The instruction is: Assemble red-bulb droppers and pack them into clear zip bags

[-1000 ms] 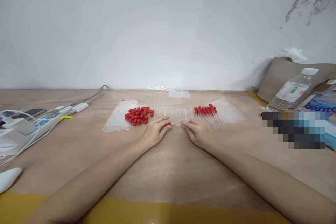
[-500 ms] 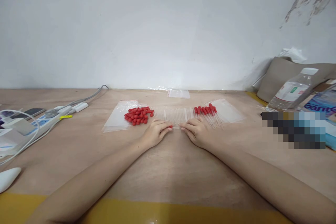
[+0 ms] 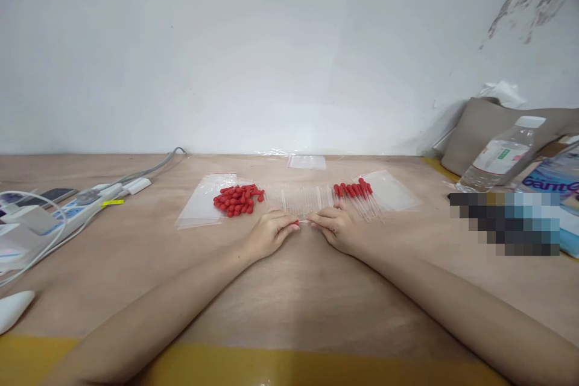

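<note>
Pinching a red bulb in left fingers and a clear tube in right fingers, beside the tube row on the tabletop; closer together than a second ago, probably pressing bulb onto tube.

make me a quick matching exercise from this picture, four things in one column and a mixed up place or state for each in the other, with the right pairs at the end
1. left hand
2. right hand
3. bottle
4. power strip

A. at the right side of the table
B. holding a red bulb
C. at the left side of the table
D. holding a thin clear tube

Pairs: 1-B, 2-D, 3-A, 4-C
</note>
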`<action>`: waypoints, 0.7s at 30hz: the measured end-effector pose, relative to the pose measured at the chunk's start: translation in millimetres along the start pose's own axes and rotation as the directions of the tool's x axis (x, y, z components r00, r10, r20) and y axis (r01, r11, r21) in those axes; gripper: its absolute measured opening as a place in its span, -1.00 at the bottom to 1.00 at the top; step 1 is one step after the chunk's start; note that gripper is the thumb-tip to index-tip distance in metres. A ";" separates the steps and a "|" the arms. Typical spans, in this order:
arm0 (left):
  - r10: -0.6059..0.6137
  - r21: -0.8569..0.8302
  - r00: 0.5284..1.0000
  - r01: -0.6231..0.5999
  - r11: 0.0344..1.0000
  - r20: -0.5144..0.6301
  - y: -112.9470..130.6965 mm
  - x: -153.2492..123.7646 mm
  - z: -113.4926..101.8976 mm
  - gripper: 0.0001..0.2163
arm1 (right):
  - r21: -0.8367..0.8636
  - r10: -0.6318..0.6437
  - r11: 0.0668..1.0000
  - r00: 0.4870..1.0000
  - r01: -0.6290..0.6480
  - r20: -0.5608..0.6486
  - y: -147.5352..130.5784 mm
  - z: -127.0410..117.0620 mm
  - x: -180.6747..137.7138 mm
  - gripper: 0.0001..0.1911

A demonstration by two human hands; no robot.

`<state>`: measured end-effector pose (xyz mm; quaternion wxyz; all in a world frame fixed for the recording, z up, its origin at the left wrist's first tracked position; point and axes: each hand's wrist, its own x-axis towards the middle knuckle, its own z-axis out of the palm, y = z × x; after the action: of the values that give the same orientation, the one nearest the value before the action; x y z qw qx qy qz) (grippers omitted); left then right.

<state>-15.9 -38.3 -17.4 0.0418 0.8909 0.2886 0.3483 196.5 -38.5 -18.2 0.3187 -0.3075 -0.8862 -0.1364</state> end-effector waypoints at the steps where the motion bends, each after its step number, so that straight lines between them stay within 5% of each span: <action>1: 0.021 -0.001 1.000 -0.021 1.000 0.014 0.1 -0.4 -0.1 -0.82 | -0.008 -0.021 1.000 1.000 0.021 0.013 1.3 -0.9 0.4 -0.77; 11: 0.022 0.172 0.998 -0.033 0.984 0.063 0.3 -0.7 5.7 -0.83 | -0.173 -0.081 0.981 0.996 0.083 0.023 -3.2 2.0 -2.2 -0.75; 21: 0.024 0.284 0.996 0.001 0.959 -0.084 2.3 -0.2 -6.0 -0.81 | -0.022 -0.080 0.997 0.993 0.079 -0.088 -3.2 11.9 -5.5 -0.78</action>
<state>-18.8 -41.2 -12.4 -0.1008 0.8734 0.3319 0.3418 192.1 -38.2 -31.0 0.3493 -0.2686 -0.8813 -0.1709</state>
